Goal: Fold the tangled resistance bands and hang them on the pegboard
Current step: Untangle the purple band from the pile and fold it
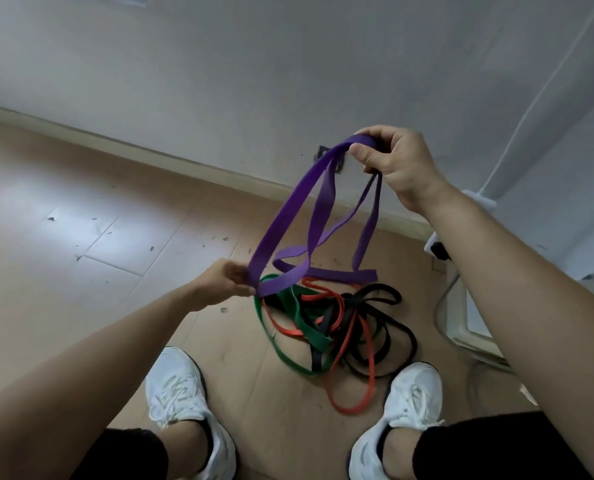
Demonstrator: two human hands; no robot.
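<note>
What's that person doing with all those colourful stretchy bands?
A person is standing over a heap of stretchy bands on the floor. Their right hand holds the purple band up high, and their left hand pinches it lower down. Its far end trails on the floor by the heap, where the green band, red band and black band lie tangled together. No pegboard is in view.

Matt rubbery purple band (281,223), smooth tan tile floor (81,209) with dull sheen, white fabric shoes (177,386).
</note>
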